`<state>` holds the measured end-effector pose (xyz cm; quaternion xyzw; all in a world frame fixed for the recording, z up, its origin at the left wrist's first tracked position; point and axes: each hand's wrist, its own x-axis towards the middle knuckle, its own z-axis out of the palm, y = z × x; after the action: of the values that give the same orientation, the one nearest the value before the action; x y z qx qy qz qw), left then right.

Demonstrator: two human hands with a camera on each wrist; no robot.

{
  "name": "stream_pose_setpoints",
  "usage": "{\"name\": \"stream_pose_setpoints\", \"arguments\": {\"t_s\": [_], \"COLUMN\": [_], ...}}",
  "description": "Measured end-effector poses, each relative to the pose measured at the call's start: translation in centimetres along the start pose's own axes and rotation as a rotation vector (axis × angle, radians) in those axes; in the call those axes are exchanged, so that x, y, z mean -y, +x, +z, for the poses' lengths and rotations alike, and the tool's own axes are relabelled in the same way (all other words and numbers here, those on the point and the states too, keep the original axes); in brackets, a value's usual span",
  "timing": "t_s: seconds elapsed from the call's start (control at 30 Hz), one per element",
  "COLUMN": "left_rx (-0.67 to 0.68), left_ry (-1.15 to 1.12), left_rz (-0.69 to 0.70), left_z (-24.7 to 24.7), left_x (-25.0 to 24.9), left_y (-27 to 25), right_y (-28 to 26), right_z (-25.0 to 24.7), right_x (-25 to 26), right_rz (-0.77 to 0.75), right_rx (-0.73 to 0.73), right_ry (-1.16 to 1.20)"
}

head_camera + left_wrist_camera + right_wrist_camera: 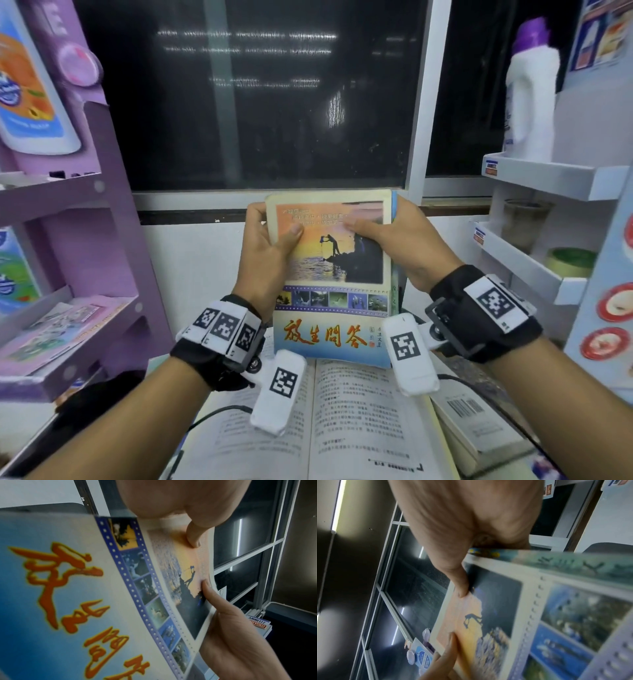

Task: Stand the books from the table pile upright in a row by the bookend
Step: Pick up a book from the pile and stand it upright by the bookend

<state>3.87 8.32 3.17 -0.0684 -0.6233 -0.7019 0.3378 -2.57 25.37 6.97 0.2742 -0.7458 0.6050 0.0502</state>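
Note:
A paperback book [332, 274] with a sunset photo, a film-strip band and orange characters is held up, cover toward me. My left hand [270, 240] grips its upper left edge, thumb on the cover and fingers behind. My right hand [404, 240] grips the upper right edge by the spine, thumb also on the cover. The left wrist view shows the cover [85, 588] close up; the right wrist view shows it [539, 615] blurred. Below the held book an open book [342, 428] lies flat on the table. A book with a barcode [472, 421] lies to its right. I see no bookend.
A purple shelf unit [68, 205] with leaflets stands on the left. On the right a white shelf rack [548, 178] carries a white bottle [531, 102] and jars. A dark window [257, 102] is straight ahead. Black cables [219, 411] cross the table.

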Motion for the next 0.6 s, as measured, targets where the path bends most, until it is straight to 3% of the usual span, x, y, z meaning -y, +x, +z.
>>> {"name": "stream_pose_setpoints", "arguments": {"t_s": [0.17,0.3,0.6], "left_rx": [0.054,0.105,0.326], "left_ry": [0.068,-0.022,0.074], "left_rz": [-0.021,-0.086,-0.110], "left_z": [0.1,0.0,-2.3], "left_x": [0.3,-0.4,-3.3], "left_y": [0.2,0.9,3.3], "right_y": [-1.1,-1.7,-2.5], "right_z": [0.4,0.9,0.9], "right_x": [0.8,1.4,2.2], "right_rz": [-0.074,-0.142,-0.202], "right_rx": [-0.028,-0.033,0.129], "right_ry": [0.077,0.107,0.218]}}
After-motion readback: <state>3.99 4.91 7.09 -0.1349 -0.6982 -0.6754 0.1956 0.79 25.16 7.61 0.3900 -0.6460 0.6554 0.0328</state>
